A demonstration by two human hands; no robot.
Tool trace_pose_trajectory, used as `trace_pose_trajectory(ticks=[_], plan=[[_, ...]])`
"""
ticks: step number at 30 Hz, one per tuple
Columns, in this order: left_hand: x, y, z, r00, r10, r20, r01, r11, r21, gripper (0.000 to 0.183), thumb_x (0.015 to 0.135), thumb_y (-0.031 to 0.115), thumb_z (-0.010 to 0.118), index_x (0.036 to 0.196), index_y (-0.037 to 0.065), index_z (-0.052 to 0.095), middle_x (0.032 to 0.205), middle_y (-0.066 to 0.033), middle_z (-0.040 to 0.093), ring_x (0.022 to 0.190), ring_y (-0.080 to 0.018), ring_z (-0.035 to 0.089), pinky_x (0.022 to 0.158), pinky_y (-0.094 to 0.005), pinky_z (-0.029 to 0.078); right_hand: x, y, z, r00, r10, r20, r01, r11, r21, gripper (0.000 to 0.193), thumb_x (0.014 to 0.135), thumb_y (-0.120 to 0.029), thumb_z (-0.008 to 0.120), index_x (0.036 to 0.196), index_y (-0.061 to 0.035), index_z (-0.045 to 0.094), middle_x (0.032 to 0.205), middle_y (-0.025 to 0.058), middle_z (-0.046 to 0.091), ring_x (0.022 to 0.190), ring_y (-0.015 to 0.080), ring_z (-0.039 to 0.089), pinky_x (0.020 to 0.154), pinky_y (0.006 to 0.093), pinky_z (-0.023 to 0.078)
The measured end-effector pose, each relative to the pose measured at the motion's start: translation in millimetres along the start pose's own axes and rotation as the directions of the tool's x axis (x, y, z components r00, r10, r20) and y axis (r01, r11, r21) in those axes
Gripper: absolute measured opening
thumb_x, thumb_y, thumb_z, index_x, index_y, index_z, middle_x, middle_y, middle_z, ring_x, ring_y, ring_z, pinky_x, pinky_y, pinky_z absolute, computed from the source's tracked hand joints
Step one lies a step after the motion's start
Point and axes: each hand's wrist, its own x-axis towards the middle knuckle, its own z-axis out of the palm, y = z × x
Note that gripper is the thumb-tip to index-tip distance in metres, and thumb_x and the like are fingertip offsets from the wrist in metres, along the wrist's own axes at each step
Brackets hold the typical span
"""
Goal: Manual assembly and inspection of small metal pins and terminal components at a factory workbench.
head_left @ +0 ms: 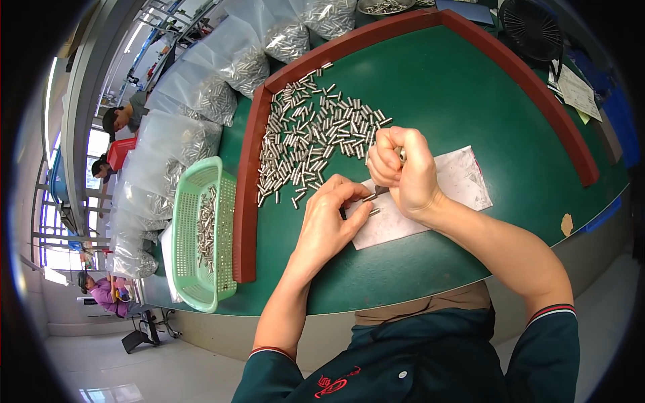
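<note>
The right hand (406,171) is above the pale sheet (467,178), its fingers clenched round a small object (402,154) (all but a pale end is hidden in the fist). The left hand (321,218) is at the sheet's left edge, index finger and thumb bent, their tips at two short metal pins (374,211) over that side of the sheet; whether it grips either one I cannot tell. Beyond the sheet and to its left, many loose pins (316,127) lie spread on the green tabletop (443,87). Farther left of the sheet stand a red-brown border (245,221) and, past it, a light green basket (226,221) with more metal pieces inside
</note>
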Motion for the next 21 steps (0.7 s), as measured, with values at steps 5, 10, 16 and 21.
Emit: trace_pose_trajectory(ticks=[5,10,16,21], plan=[[-1,3,-1,0.999,0.043,0.009,-0.043,0.999,0.027,0.016,0.068,0.008,0.065,0.081,0.000,0.060,0.073,-0.0082,0.053,0.063,-0.0196,0.052,0.058,-0.0293,0.043,0,-1,0,0.996,0.075,-0.039,-0.074,0.997,0.014,0.034,0.082,-0.022,0.030,0.050,-0.0112,0.027,0.040,-0.0027,0.024,0.037,0.0063,0.016,0.036,0.0230,0.013],[-2,-1,3,0.997,0.073,-0.002,-0.073,0.994,0.087,0.016,0.066,0.006,0.065,0.079,0.000,0.060,0.071,-0.0083,0.052,0.062,-0.0205,0.051,0.057,-0.0303,0.043,-1,-1,0,0.995,0.098,-0.034,-0.096,0.994,0.042,0.033,0.081,-0.021,0.030,0.050,-0.0111,0.027,0.042,-0.0032,0.024,0.037,0.0056,0.017,0.036,0.0230,0.013],[-3,-3,6,0.986,0.138,-0.089,-0.125,0.982,0.138,0.010,0.064,0.003,0.065,0.072,0.000,0.061,0.067,-0.0076,0.053,0.059,-0.0209,0.052,0.054,-0.0313,0.043,-1,-1,-2,0.995,0.093,-0.021,-0.091,0.992,0.090,0.032,0.080,-0.020,0.030,0.050,-0.0109,0.027,0.043,-0.0034,0.024,0.037,0.0052,0.018,0.035,0.0230,0.013],[-2,-7,7,0.984,0.159,-0.086,-0.141,0.972,0.187,0.009,0.065,0.001,0.065,0.074,0.000,0.063,0.070,-0.0050,0.057,0.057,-0.0127,0.054,0.050,-0.0241,0.043,-1,1,-3,0.993,0.116,-0.021,-0.114,0.990,0.089,0.035,0.083,-0.024,0.030,0.050,-0.0118,0.027,0.040,-0.0030,0.023,0.037,0.0066,0.015,0.036,0.0232,0.013]])
